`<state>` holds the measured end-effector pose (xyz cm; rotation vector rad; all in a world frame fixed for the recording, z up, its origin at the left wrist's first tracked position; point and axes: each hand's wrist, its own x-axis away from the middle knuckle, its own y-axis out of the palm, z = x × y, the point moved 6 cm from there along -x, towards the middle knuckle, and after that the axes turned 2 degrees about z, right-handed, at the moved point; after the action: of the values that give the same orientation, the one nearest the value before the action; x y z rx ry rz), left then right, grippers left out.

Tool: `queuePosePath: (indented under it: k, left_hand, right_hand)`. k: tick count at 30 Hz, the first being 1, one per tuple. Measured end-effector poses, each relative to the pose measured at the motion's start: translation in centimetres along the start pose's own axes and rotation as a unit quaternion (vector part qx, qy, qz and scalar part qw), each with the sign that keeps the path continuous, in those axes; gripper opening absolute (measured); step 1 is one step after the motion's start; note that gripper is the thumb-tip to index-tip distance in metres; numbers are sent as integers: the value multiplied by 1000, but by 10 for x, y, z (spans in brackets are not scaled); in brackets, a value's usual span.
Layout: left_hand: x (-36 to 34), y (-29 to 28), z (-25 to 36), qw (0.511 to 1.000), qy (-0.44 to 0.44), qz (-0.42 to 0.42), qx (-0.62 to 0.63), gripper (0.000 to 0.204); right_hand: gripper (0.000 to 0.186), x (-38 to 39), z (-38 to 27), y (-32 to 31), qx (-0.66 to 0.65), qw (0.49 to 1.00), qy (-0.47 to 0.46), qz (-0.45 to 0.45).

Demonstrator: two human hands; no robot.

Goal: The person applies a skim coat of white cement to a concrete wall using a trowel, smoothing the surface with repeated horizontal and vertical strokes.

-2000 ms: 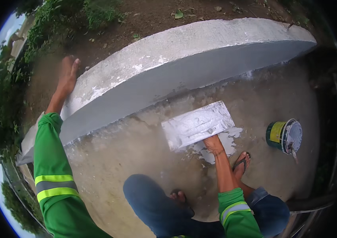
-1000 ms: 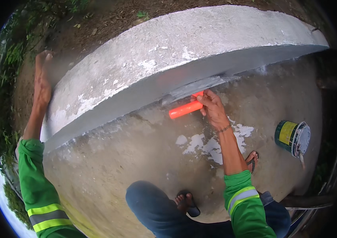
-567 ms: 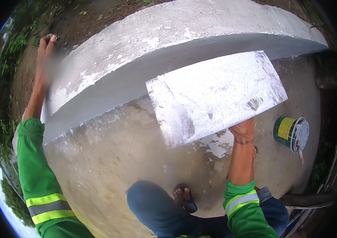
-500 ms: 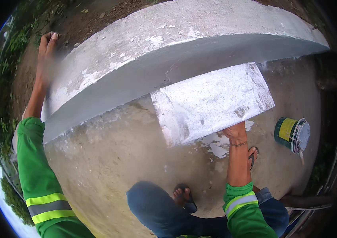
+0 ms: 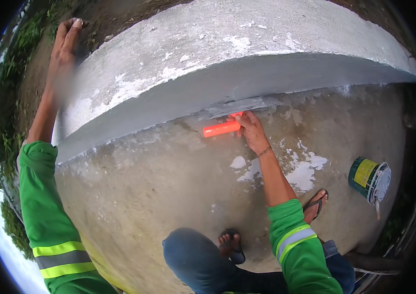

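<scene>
My right hand (image 5: 252, 131) is wrapped round the orange handle of a plastering trowel (image 5: 221, 129). Its blade, seen nearly edge-on, is close to the foot of the low wall's smooth grey face (image 5: 168, 105); whether it touches cannot be told. My left hand (image 5: 64, 46) is up at the far left, beyond the wall's end, with its fingers drawn together. White residue shows on a fingertip, and what they hold, if anything, is hard to make out. The wall's rough top (image 5: 188, 51) has patchy white coating.
A green bucket with a yellow label (image 5: 364, 172) stands at the right, white material at its mouth and a handle sticking out. White splashes (image 5: 303, 171) mark the concrete floor (image 5: 134, 196). My sandalled feet (image 5: 231, 245) are below; plants (image 5: 2, 98) border the left.
The trowel has turned from showing its broad white-smeared face to nearly edge-on, its orange handle now visible. My right hand has moved left and farther away, toward the wall. My left hand is slightly higher.
</scene>
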<state>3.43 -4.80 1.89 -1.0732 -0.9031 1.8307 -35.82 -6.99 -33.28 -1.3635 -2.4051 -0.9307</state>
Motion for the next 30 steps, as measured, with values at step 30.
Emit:
queuePosePath:
  k: [30]
  left_hand:
    - [-4, 4, -5, 999, 40, 31, 17, 48]
  right_hand:
    - [21, 73, -17, -23, 34, 999, 11, 6]
